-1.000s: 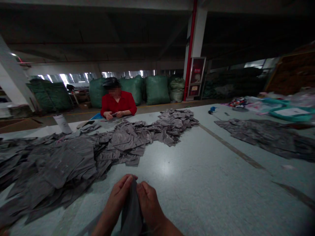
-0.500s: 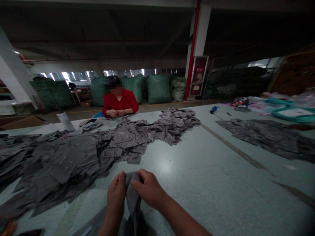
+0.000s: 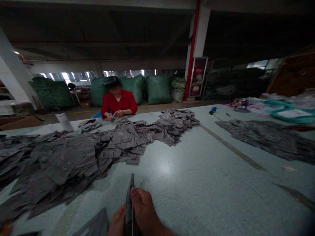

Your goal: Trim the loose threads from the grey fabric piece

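Between my two hands, at the bottom middle, a grey cloth piece (image 3: 129,200) stands nearly upright, seen edge-on with its narrow tip at the top. My right hand (image 3: 146,209) grips it from the right, thumb pressed along its edge. On its other side, lower down, my left hand (image 3: 118,220) is closed on the same cloth; part of this hand is cut off by the frame. A thin pale line runs down the cloth below my right thumb; what it is I cannot tell. Another flat grey cloth piece (image 3: 94,224) lies left of my hands.
A long heap of grey cloth pieces (image 3: 71,160) covers the table's left and middle. More grey cloth (image 3: 265,136) lies at right, near teal bundles (image 3: 292,113). A white bottle (image 3: 64,122) stands at far left. Across the table sits a person in red (image 3: 119,103), handling something small.
Both hands have moved lower and toward me. The cloth, earlier draped and bunched between my fingers, now stands narrow and edge-on. Across the table, the person's hands have moved slightly apart.
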Action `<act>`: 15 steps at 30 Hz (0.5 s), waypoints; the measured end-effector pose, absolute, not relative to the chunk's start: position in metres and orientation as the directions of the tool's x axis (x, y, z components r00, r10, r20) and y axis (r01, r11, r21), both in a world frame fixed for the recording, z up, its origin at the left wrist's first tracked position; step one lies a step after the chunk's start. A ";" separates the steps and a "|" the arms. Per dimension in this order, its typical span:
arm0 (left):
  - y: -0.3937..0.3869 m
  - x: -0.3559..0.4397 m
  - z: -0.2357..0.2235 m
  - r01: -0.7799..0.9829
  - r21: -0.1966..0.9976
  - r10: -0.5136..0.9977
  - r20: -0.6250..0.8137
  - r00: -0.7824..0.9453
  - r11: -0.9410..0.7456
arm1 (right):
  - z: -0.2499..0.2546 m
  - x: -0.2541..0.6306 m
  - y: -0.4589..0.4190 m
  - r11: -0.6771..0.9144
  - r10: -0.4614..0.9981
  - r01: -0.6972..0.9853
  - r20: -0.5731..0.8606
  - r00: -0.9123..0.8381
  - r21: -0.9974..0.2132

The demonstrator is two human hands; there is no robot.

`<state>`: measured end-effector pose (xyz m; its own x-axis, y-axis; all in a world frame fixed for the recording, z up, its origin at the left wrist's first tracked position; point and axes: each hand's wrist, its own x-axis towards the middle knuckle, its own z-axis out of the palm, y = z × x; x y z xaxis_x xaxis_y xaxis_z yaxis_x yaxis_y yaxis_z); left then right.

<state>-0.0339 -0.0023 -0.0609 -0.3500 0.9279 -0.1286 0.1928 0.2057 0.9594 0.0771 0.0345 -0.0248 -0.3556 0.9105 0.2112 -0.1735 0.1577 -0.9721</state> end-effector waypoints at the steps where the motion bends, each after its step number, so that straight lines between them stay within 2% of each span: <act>1: -0.002 -0.033 -0.062 0.189 0.957 0.942 -0.158 -0.296 0.220 | -0.026 0.078 0.035 0.158 0.908 -0.182 0.215 -0.359 -0.970; 3: 0.001 -0.038 -0.059 0.220 0.953 0.932 -0.122 -0.342 0.206 | -0.028 0.080 0.036 0.194 0.897 -0.167 0.244 -0.369 -0.967; 6: 0.013 -0.051 -0.038 0.387 0.914 0.826 0.123 -0.550 0.122 | -0.031 0.081 0.038 0.268 0.895 -0.108 0.289 -0.339 -0.957; 9: 0.028 -0.055 -0.004 0.515 0.857 0.805 0.319 -0.500 -0.019 | -0.035 0.080 0.037 0.289 0.905 -0.088 0.302 -0.300 -0.953; 11: 0.035 -0.047 0.017 0.508 0.857 0.877 0.308 -0.369 -0.087 | -0.037 0.079 0.036 0.280 0.910 -0.103 0.298 -0.288 -0.954; 13: 0.038 -0.035 0.028 0.444 0.892 0.961 0.188 -0.202 -0.081 | -0.040 0.078 0.035 0.262 0.916 -0.113 0.284 -0.283 -0.958; 15: 0.037 -0.025 0.027 0.329 0.944 0.989 0.078 -0.128 -0.032 | -0.042 0.078 0.034 0.237 0.926 -0.101 0.256 -0.278 -0.966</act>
